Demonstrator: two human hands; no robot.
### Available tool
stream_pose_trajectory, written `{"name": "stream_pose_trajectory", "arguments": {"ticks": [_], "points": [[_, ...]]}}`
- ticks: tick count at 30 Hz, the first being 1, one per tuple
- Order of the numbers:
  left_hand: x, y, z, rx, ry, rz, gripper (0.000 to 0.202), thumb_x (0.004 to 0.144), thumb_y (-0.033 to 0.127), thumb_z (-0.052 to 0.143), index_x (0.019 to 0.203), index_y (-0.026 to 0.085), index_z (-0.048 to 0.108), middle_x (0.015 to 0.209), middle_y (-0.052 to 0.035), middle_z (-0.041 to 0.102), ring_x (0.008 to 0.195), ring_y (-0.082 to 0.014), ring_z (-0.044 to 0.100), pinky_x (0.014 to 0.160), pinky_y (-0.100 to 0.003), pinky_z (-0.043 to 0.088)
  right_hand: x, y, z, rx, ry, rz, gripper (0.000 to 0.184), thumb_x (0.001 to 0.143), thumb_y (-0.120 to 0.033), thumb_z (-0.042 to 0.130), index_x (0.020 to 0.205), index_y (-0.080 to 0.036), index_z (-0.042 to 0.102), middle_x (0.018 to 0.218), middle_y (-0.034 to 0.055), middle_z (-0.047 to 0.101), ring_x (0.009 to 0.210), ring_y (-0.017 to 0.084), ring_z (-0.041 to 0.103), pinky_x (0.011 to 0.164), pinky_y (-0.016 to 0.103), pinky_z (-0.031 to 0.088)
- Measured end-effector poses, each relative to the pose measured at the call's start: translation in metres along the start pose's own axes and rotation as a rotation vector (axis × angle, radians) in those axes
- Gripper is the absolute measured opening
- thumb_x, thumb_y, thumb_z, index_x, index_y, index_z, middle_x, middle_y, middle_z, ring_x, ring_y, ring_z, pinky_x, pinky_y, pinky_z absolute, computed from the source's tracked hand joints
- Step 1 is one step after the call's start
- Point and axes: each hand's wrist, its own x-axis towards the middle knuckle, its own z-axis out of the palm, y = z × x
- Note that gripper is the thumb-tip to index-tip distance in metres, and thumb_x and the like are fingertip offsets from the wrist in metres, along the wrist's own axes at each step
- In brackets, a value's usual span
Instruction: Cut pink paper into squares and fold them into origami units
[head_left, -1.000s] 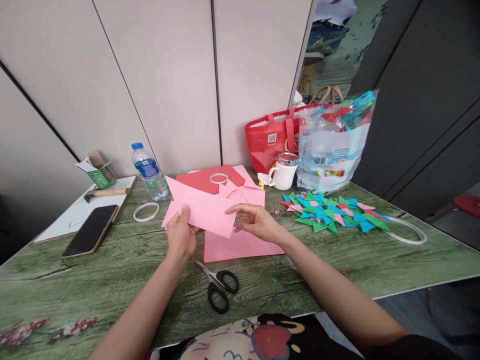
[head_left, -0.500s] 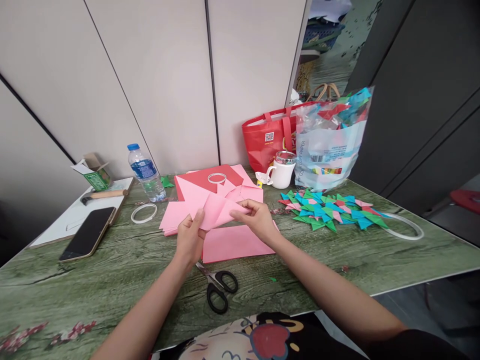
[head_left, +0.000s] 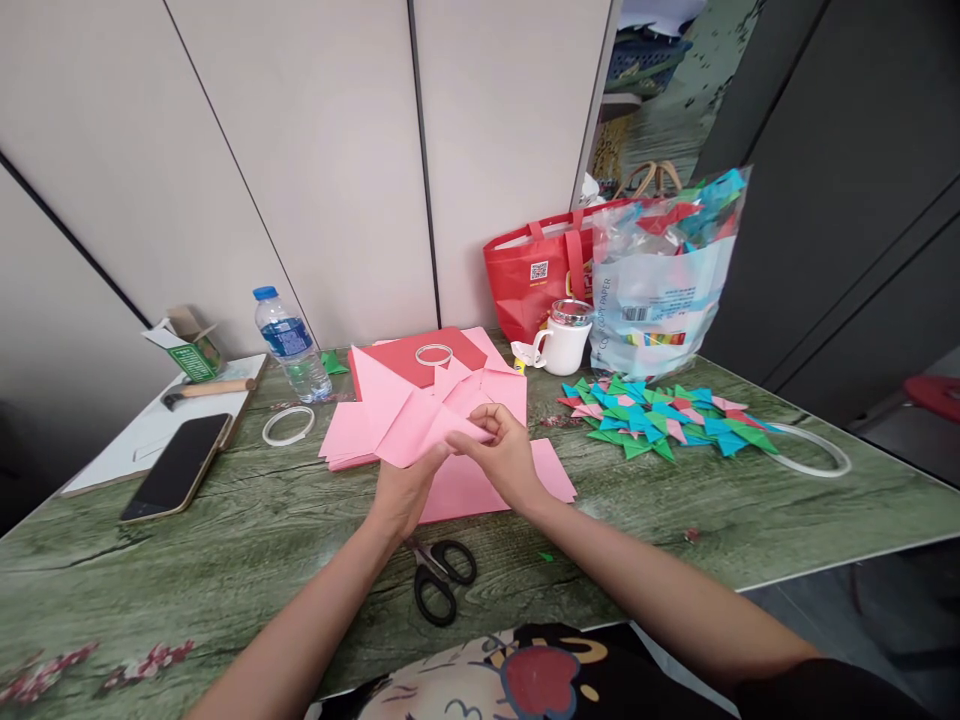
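Note:
Both my hands hold one folded pink paper sheet (head_left: 409, 420) just above the table. My left hand (head_left: 405, 490) grips it from below at its near edge. My right hand (head_left: 502, 455) pinches the paper's right corner between thumb and fingers. Under them lies a stack of pink sheets (head_left: 491, 480), with a red sheet (head_left: 397, 355) behind. Black scissors (head_left: 439, 575) lie closed on the green wood-grain table (head_left: 225, 560), just in front of my left wrist.
A phone (head_left: 178, 465), a tape ring (head_left: 289, 425), a water bottle (head_left: 289, 345) and a small hammer (head_left: 206, 390) sit to the left. A white mug (head_left: 562, 345), red bag (head_left: 536, 280), plastic bag (head_left: 660, 290) and a heap of folded paper triangles (head_left: 660, 415) stand to the right.
The flat pink sheet has been folded over and drawn together. My hands moved closer to each other, and the sheet beneath came into view.

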Motion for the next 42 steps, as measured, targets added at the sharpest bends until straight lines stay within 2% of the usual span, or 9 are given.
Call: {"name": "stream_pose_trajectory", "arguments": {"ticks": [4,8,14,21,29,35,42], "points": [[0.004,0.002,-0.002,-0.031,0.144,0.045,0.044,0.057,0.012,0.073,0.099,0.018,0.062,0.092,-0.0044,0.068,0.083,-0.0153,0.062,0.079,-0.029,0.048,-0.005,0.003,0.004,0.079,-0.125,0.087,0.043,0.06,-0.038,0.071,0.092,-0.018,0.05,0.082,0.0014,0.061,0.059,0.013,0.062,0.058,0.03,0.054],[0.007,0.009,-0.003,-0.065,0.214,0.06,0.036,0.055,0.012,0.074,0.089,0.014,0.063,0.083,-0.0045,0.069,0.076,-0.0137,0.062,0.075,-0.028,0.048,-0.006,0.001,0.004,0.082,-0.253,0.134,0.033,0.063,-0.039,0.068,0.083,-0.014,0.059,0.073,0.0028,0.064,0.059,0.014,0.062,0.06,0.03,0.054],[0.003,0.007,0.001,-0.051,0.222,0.023,0.024,0.052,0.011,0.075,0.072,0.011,0.064,0.07,-0.0019,0.067,0.064,-0.0108,0.06,0.064,-0.024,0.048,-0.01,0.0,0.007,0.106,-0.238,0.161,0.029,0.061,-0.037,0.07,0.076,-0.014,0.06,0.066,0.0018,0.063,0.058,0.014,0.062,0.058,0.029,0.055],[0.003,0.005,-0.001,-0.009,0.288,0.001,0.026,0.051,0.014,0.076,0.073,0.008,0.063,0.075,-0.0081,0.068,0.065,-0.0145,0.061,0.059,-0.026,0.047,-0.016,0.004,0.011,0.126,-0.261,0.185,0.028,0.06,-0.035,0.071,0.074,-0.015,0.058,0.065,0.0006,0.064,0.057,0.013,0.062,0.058,0.028,0.055],[0.003,0.004,-0.001,0.024,0.329,-0.004,0.022,0.05,0.015,0.076,0.067,0.007,0.064,0.065,-0.0068,0.067,0.056,-0.0138,0.06,0.053,-0.025,0.045,-0.018,0.003,0.013,0.159,-0.262,0.251,0.031,0.059,-0.037,0.071,0.074,-0.013,0.059,0.06,0.0016,0.065,0.052,0.013,0.062,0.056,0.028,0.054],[0.001,0.003,-0.001,-0.008,0.296,-0.007,0.02,0.051,0.013,0.076,0.066,0.009,0.065,0.068,-0.0059,0.068,0.06,-0.013,0.061,0.059,-0.025,0.048,-0.018,0.004,0.013,0.168,-0.236,0.259,0.03,0.059,-0.037,0.072,0.074,-0.013,0.059,0.062,0.0022,0.065,0.053,0.014,0.063,0.056,0.028,0.055],[0.001,0.004,0.0,0.021,0.346,-0.02,0.02,0.047,0.014,0.078,0.059,0.008,0.064,0.06,-0.0051,0.065,0.052,-0.0124,0.058,0.052,-0.025,0.046,-0.018,0.005,0.014,0.145,-0.263,0.242,0.03,0.06,-0.038,0.071,0.073,-0.014,0.059,0.061,0.0012,0.064,0.053,0.014,0.063,0.055,0.027,0.055]]}}
